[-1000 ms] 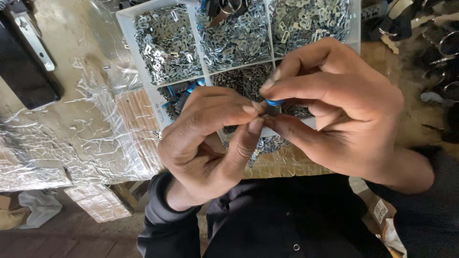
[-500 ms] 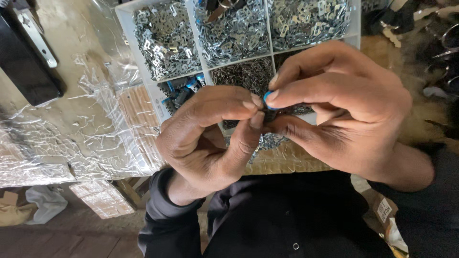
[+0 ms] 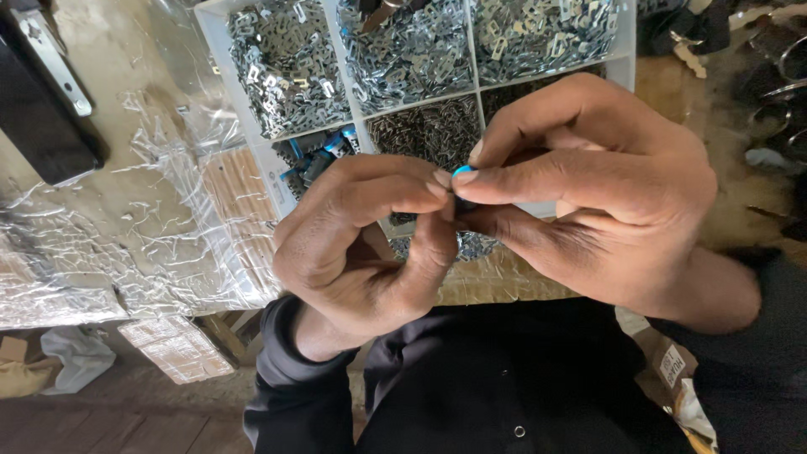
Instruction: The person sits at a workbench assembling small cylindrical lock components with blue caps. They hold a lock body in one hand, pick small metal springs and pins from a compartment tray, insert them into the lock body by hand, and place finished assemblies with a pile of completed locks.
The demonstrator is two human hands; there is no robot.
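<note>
Both hands meet close under the camera, fingertips pinched together on a small blue part (image 3: pixel 461 171) that is mostly hidden between them. My left hand (image 3: pixel 361 244) grips it with thumb and forefinger from the left. My right hand (image 3: pixel 588 193) pinches it from the right, its fingers curled over the top. Behind the hands lies a white compartment tray (image 3: pixel 220 50) with several sections of small silvery metal pieces (image 3: pixel 286 67), one of dark thin pins (image 3: pixel 429 130), and one with blue parts (image 3: pixel 324 155).
Crinkled clear plastic sheeting (image 3: pixel 126 227) covers the workbench at left, over a wooden strip (image 3: pixel 239 197). A black flat object (image 3: pixel 38 126) lies at far left. Dark metal rings and tools (image 3: pixel 773 76) sit at right. My dark sleeves and shirt (image 3: pixel 504 387) fill the bottom.
Both hands have stayed pinched on the small blue part, shifting slightly up and toward the tray; the fingertips have closed tighter over it.
</note>
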